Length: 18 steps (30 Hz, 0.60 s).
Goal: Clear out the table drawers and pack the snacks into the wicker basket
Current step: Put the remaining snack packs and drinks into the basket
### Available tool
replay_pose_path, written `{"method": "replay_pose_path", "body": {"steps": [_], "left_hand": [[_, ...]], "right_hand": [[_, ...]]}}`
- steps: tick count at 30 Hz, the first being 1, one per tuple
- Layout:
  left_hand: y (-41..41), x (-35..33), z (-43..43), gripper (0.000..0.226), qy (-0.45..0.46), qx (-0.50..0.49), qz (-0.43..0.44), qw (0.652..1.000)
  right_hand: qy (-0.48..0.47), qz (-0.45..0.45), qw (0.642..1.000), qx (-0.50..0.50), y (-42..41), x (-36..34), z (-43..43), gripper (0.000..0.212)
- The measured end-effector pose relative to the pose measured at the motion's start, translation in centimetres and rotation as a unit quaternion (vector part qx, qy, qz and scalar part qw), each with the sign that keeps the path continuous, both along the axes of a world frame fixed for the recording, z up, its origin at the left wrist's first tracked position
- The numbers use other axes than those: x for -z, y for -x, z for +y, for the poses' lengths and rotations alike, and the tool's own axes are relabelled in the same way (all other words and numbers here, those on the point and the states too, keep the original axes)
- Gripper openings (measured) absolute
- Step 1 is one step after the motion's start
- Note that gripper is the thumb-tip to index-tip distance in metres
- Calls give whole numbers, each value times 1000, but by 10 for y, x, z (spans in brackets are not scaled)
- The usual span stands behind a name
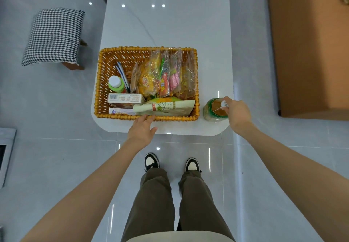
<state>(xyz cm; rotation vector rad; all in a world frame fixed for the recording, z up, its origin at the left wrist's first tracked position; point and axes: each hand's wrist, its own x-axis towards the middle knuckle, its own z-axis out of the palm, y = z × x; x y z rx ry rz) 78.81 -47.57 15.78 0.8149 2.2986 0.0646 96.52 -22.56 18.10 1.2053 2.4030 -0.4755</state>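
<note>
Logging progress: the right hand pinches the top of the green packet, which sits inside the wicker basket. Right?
Not quite. The right hand pinches the top of the green packet, but it sits on the table beside the wicker basket, outside it, as the head view shows.

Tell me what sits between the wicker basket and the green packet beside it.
Nothing: in the head view only a narrow bare strip of white table separates the wicker basket and the green packet.

At the near side of the wicker basket [147,117], a pale bag [170,107] bore large Chinese characters; left of it, a white box [124,98] showed a barcode. Other print was illegible.
</note>
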Motion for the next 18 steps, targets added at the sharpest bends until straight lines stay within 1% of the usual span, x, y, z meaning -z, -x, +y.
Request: {"method": "replay_pose_path", "body": {"steps": [4,9,11,13,16,18], "left_hand": [[10,-4,-3,54,-6,46,-11,999],[40,-12,-6,49,-40,107,-34,993],[57,-22,-9,49,-47,126,-46,990],[75,-38,-17,48,-65,135,-63,987],[112,-66,-45,45,-113,167,-75,977],[139,-86,-69,43,-132,194,-76,969]], "right_hand": [[0,4,999,32,2,0,-3,33],[-8,32,995,94,12,-12,-22,40],[-46,50,991,114,23,-19,-43,44],[-71,75,984,146,39,-26,-72,40],[-59,129,970,196,72,-41,-125,37],[-52,159,960,225,97,-54,-162,39]]}}
